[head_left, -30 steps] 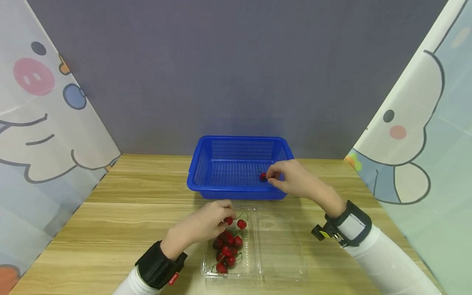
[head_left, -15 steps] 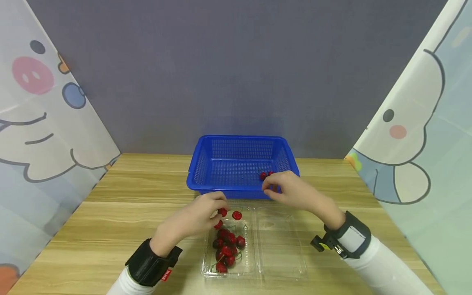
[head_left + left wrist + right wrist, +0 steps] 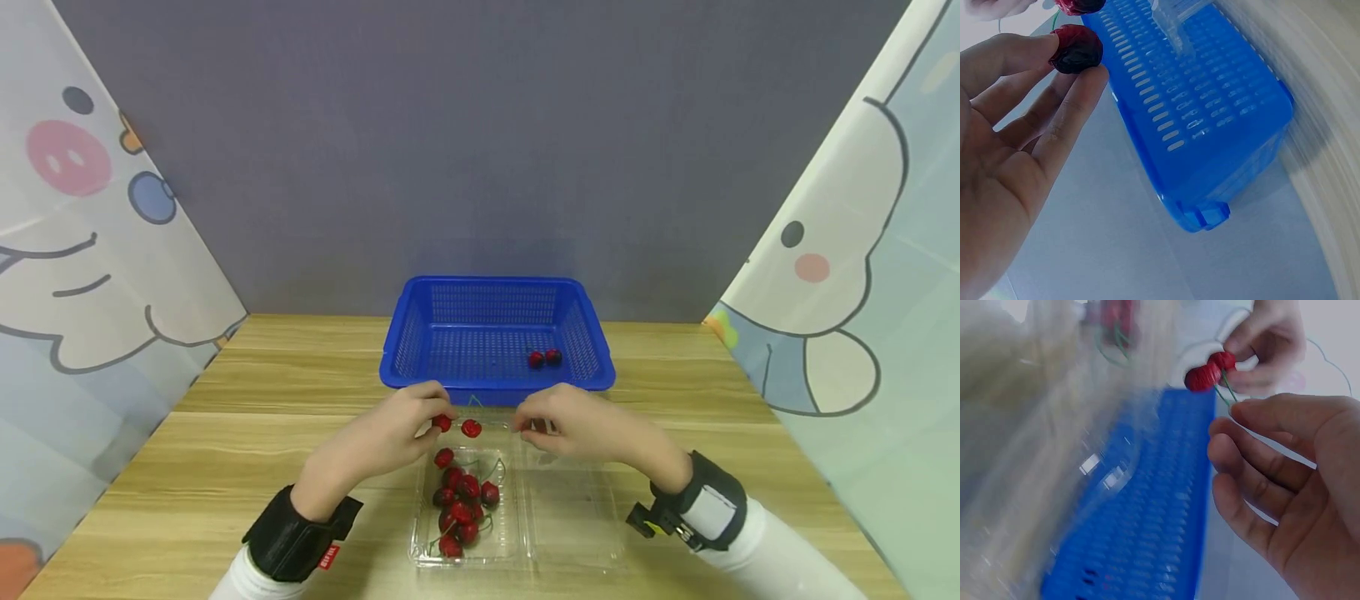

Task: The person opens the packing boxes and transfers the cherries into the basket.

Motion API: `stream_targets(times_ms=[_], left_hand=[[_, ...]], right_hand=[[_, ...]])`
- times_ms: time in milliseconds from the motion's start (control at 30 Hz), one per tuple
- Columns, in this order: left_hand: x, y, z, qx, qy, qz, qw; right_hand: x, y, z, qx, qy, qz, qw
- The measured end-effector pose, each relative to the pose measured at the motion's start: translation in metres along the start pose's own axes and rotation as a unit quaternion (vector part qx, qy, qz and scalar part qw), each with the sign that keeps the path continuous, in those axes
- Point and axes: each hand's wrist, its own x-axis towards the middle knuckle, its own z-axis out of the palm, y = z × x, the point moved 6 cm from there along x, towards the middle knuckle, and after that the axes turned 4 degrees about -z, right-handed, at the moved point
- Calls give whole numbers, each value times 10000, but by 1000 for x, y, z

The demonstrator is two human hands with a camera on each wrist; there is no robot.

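Observation:
My left hand (image 3: 386,433) pinches a dark red cherry (image 3: 1077,50) between thumb and fingertips, above the far end of a clear plastic box (image 3: 502,542). A second cherry (image 3: 471,427) hangs beside it, and green stems (image 3: 1225,387) join the two. My right hand (image 3: 577,425) is just right of the pair, over the box's opened lid. Its fingers are loosely bent with nothing seen between them. In the right wrist view its thumb tip appears close to the stems; the head view shows a gap. Several cherries (image 3: 467,487) lie in the box.
Behind the box stands a blue perforated basket (image 3: 487,385), with two cherries (image 3: 544,358) at its right front. The clear lid (image 3: 573,517) lies flat on the wooden table (image 3: 285,383). A grey panel (image 3: 480,150) rises behind, with patterned side panels.
My right hand has left a cherry in the basket and come back toward the box. My left hand has raised a joined pair of cherries from the box, moving slightly left and away.

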Motion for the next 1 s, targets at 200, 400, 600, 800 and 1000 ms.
stream_targets(times_ms=[200, 400, 600, 800, 1000], left_hand=[[0, 0, -5, -10, 158, 132, 9998], [0, 0, -8, -1, 351, 214, 9992], [0, -2, -10, -15, 470, 223, 9986], [2, -5, -13, 105, 692, 294, 9971], [8, -8, -19, 211, 894, 240, 9955]], right_hand=[[4, -9, 13, -201, -78, -109, 9997], [6, -17, 26, -103, -210, -154, 9996], [9, -23, 40, -328, -399, -99, 9986], [14, -33, 53, -745, -680, -275, 9945], [16, -41, 63, -969, -810, -545, 9905]])
